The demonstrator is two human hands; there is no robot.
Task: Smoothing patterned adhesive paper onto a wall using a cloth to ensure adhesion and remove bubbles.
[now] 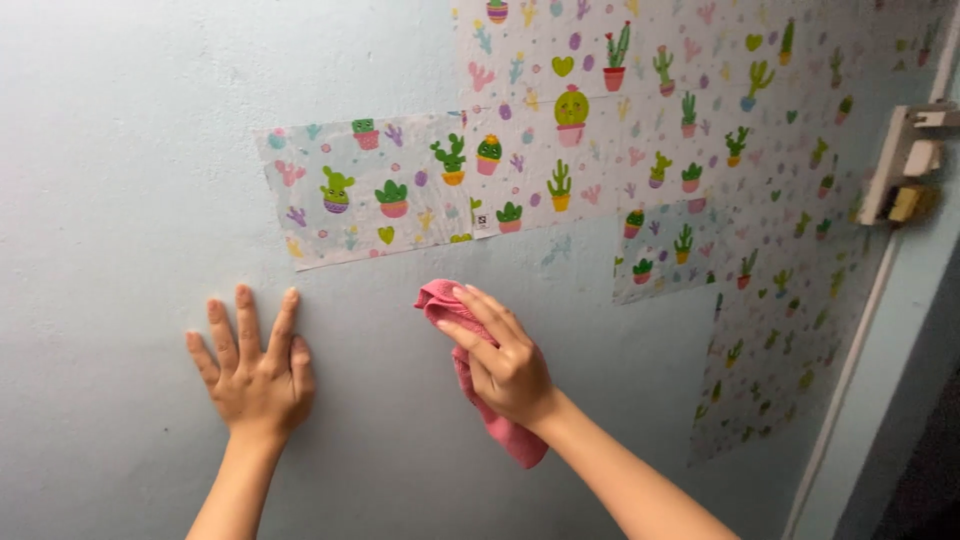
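Cloth (505,425), pink and bunched, sits clamped under the right hand (500,360) against the pale wall (120,150); the left hand (255,370) lies flat, fingers spread, at 9 o'clock. Wiping toward 12 o'clock could snag and lift the cactus sticker (390,190) edge.

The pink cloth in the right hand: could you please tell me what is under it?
The pink cloth is pressed against the pale blue wall by the right hand. Bare paint shows around it; the patch directly beneath is covered.
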